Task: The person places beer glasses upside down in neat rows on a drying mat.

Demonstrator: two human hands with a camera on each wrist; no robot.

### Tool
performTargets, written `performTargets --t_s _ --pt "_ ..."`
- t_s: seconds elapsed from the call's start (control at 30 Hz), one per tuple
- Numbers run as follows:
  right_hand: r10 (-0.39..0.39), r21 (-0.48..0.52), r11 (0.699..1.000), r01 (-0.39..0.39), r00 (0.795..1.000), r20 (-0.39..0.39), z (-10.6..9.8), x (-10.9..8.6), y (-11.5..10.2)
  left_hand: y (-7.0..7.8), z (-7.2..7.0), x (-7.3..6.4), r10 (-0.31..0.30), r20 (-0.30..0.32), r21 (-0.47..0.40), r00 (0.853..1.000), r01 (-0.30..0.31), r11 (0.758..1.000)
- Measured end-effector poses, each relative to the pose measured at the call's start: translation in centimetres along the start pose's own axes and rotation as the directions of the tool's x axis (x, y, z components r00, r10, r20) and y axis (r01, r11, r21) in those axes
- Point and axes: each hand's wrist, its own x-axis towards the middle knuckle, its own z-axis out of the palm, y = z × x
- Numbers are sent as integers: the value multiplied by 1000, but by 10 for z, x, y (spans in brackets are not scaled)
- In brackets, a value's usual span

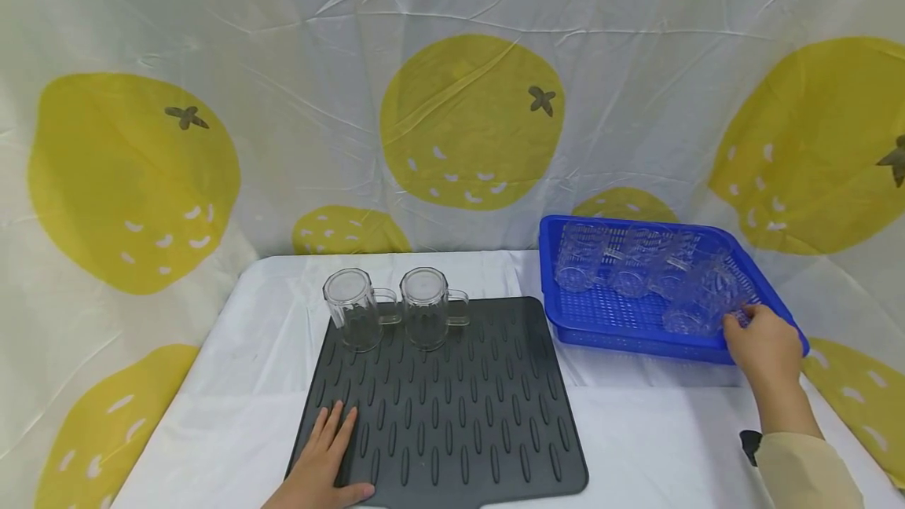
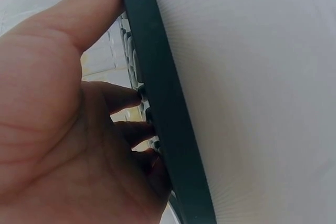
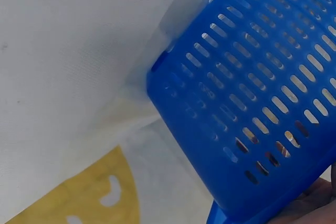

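Observation:
On the dark ribbed drying mat (image 1: 452,415), my left hand (image 1: 321,458) lies flat near the front left corner, fingers straight and spread. The left wrist view shows that hand (image 2: 68,114) at the mat's edge (image 2: 168,108). My right hand (image 1: 767,344) reaches over the front right rim of a blue plastic basket (image 1: 636,342). Its thumb and finger pinch the nearest clear glass mug (image 1: 696,309) at its right side. In the right wrist view the basket wall (image 3: 231,93) hides most of the hand.
Two clear glass mugs stand upside down at the mat's back left, a left one (image 1: 353,313) and a right one (image 1: 426,313), handles to the right. Several more glass mugs (image 1: 629,265) lie inside the basket. A lemon-print curtain (image 1: 474,124) hangs behind the white-covered table (image 1: 226,368).

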Motion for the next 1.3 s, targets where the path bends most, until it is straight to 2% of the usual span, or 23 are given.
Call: performTargets --t_s 0.3,0.43,0.57,0.8,0.9,0.97,1.03,1.1,1.17,1.3 --pt "-24 22 999 25 998 -51 5 -3 1 2 -1 0 -6 6 13 1000 6 1000" --pt "-44 56 997 51 993 -109 10 -6 1 3 -2 -1 -10 8 7 1000 10 1000" --pt "-60 106 991 81 980 -190 15 -8 1 2 -2 -1 -9 6 4 1000 9 1000" --pt "-109 173 970 172 939 -326 16 -8 1 0 -1 0 -4 -1 -4 1000 4 1000" --pt "-82 232 957 174 930 -359 14 -5 2 -1 0 -1 8 -4 -8 1000 -8 1000" --pt "-34 285 947 145 932 -361 12 -3 2 -1 0 -1 11 -4 -10 1000 -11 1000" --pt "28 361 926 109 935 -354 9 -1 3 -1 0 -1 18 -7 -6 1000 -18 1000" --pt "95 446 892 70 936 -338 6 0 3 -1 0 -1 14 -5 -6 1000 -14 1000" --pt "151 544 837 58 931 -332 3 1 3 -1 0 -1 12 -5 -3 1000 -12 1000" --pt "201 691 716 106 916 -348 0 0 -2 0 0 -1 2 -2 -3 1000 -2 1000"
